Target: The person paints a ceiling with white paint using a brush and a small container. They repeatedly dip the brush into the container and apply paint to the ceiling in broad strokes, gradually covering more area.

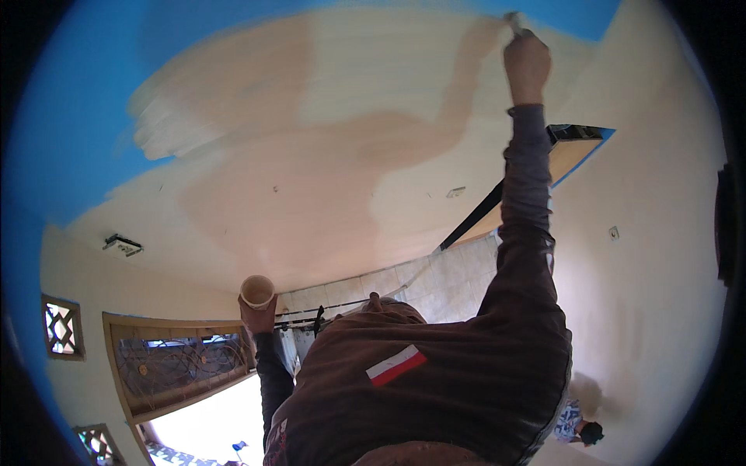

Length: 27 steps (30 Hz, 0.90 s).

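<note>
My right hand (pixel 528 64) is raised high at the upper right, its fingers closed round a small paintbrush (pixel 514 22). The brush meets the wall near the line between blue paint (pixel 85 116) and a cream painted area (pixel 373 70). Streaky strokes show along the left edge of the cream. Lower down at the left, my left hand (pixel 257 314) grips a pale round cup (pixel 258 290) with its open mouth showing. What the cup contains is hard to make out. Both arms wear dark sleeves, and the arm's shadow falls over the wall.
A wall recess (pixel 575 144) with dark and blue edging lies beside my right arm. Wall boxes (pixel 123 245) and a socket (pixel 614 233) break the surface. Pale tiles (pixel 458 272) run below. A wood-framed window (pixel 183 365) is at lower left; another person (pixel 579 426) is at lower right.
</note>
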Motion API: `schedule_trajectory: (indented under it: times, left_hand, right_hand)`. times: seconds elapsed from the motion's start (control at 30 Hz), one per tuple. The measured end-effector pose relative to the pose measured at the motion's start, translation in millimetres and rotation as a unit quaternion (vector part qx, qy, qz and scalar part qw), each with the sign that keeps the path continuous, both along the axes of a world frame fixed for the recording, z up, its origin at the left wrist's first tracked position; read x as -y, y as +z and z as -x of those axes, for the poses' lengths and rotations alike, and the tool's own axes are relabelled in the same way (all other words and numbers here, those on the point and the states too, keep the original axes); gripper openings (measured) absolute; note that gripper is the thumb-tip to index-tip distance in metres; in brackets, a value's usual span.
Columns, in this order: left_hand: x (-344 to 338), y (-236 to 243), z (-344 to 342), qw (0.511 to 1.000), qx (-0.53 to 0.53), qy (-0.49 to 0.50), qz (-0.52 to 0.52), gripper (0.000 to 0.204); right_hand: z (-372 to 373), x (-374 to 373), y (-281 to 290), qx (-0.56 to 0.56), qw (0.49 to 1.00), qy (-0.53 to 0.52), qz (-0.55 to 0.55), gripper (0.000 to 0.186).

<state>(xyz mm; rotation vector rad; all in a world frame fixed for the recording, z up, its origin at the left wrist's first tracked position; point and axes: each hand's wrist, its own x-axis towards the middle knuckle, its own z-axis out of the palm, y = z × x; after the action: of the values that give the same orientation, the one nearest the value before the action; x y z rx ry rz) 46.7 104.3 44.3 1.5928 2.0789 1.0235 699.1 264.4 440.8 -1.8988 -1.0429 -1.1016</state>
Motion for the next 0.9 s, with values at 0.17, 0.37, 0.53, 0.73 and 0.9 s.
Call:
schedule_trajectory:
  times: [0.17, 0.37, 0.53, 0.73, 0.9]
  left_hand:
    - [3, -7, 3, 1.000, -0.022, 0.018, -0.007, 0.091]
    - [4, -3, 0, 1.000, -0.005, 0.017, -0.002, 0.091]
    - [6, -1, -3, 1.000, -0.007, 0.021, -0.001, 0.090]
    - [7, -5, 1, 0.999, -0.018, 0.029, 0.002, 0.090]
    - [8, -2, -3, 1.000, -0.007, 0.023, -0.003, 0.089]
  right_hand:
    - [111, -19, -3, 0.004, 0.991, 0.114, -0.064, 0.014]
    - [214, -14, -5, -0.021, 0.966, 0.252, -0.054, 0.013]
    - [273, -18, -20, -0.010, 0.933, 0.356, -0.051, 0.022]
    - [270, -19, -13, 0.001, 0.852, 0.512, -0.110, 0.023]
    - [180, -34, -7, -0.050, 0.871, 0.487, -0.036, 0.028]
